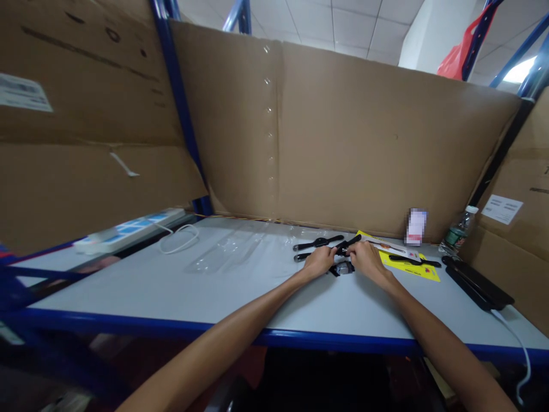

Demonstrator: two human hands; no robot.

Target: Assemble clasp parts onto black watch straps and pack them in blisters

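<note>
Both hands meet over the right-centre of the grey tabletop. The closed fingers of my left hand (321, 260) grip the near side of a black watch strap (342, 248). On its other side my right hand (363, 255) pinches the same strap. Just below the fingers lies a watch with a grey face (343, 268). Another black watch (318, 243) rests behind my left hand, and the end of a further black strap (301, 257) shows beside that hand. Right of my right hand, a black strap (414, 261) lies across a yellow card (409, 270).
Clear plastic packaging (229, 249) lies left of the hands. A white power strip (128, 230) with a cable is at the far left. A bottle (458, 232), a blurred phone-like item (416, 227) and a black case (477, 281) with a white cable stand right. Cardboard (364, 143) walls the back.
</note>
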